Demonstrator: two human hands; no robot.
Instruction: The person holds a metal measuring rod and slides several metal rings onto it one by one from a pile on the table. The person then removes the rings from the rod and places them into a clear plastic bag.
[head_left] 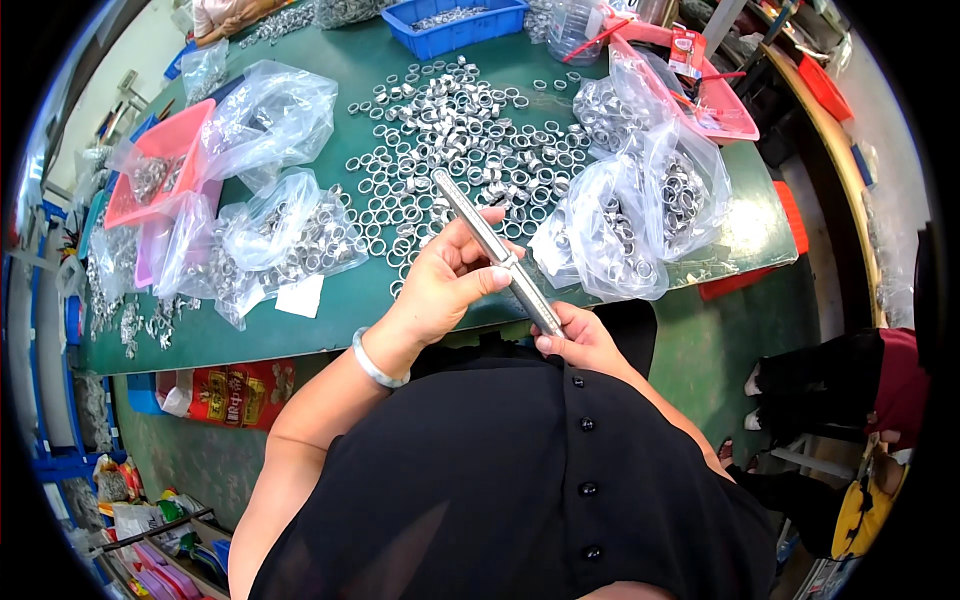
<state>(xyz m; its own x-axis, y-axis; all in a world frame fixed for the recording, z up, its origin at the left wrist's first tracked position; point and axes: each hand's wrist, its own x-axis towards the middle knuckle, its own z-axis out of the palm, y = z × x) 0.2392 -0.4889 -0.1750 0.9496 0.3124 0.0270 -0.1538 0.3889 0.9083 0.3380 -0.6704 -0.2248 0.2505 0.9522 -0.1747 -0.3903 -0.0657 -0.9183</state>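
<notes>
A long silvery metal rod with markings along it, which looks like a ring mandrel (470, 215), slants across in front of my body over the table's near edge. My left hand (445, 277) is closed around its middle, thumb on top and fingers behind. A narrow band, apparently a ring (509, 262), encircles the rod by my left thumb. My right hand (583, 340) grips the lower end between thumb and fingers. Beyond the rod, many loose silvery rings (450, 120) lie spread over the green table (370, 305).
Clear plastic bags of rings stand at the left (290, 235) and right (620, 225). Pink baskets (160, 190) sit far left, another pink basket (730, 110) far right. A blue bin (455, 32) is at the back. Other people are at the back left and the right.
</notes>
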